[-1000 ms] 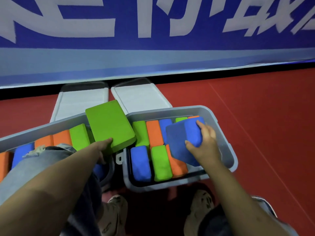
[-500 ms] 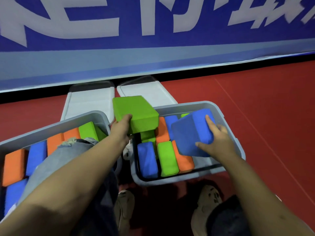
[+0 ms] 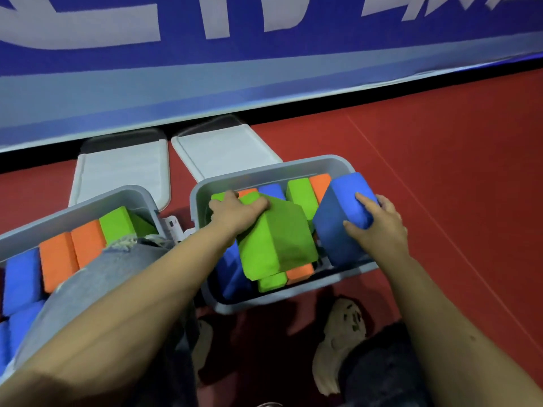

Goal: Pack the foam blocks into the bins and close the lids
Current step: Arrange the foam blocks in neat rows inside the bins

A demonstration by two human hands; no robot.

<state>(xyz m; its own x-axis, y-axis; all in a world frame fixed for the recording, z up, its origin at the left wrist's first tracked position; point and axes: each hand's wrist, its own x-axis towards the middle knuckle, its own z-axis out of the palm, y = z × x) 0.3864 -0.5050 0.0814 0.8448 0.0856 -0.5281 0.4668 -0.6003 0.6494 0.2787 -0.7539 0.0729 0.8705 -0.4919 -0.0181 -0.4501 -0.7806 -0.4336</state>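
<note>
Right bin (image 3: 266,174): rim crowded, blocks packed inside.
Left hand (image 3: 235,211): grips green block (image 3: 276,242) over bin.
Right hand (image 3: 379,227): holds blue block (image 3: 338,218) at right rim.

The green block (image 3: 276,239) under the left hand (image 3: 232,212) and blue block (image 3: 340,215) in the right hand (image 3: 379,227) look matt, finely rough foam; the bin (image 3: 264,171) beneath is smooth grey plastic.

Red floor (image 3: 411,171) bears two bins (image 3: 264,174) (image 3: 88,207), two lids (image 3: 123,165) (image 3: 223,151).
</note>
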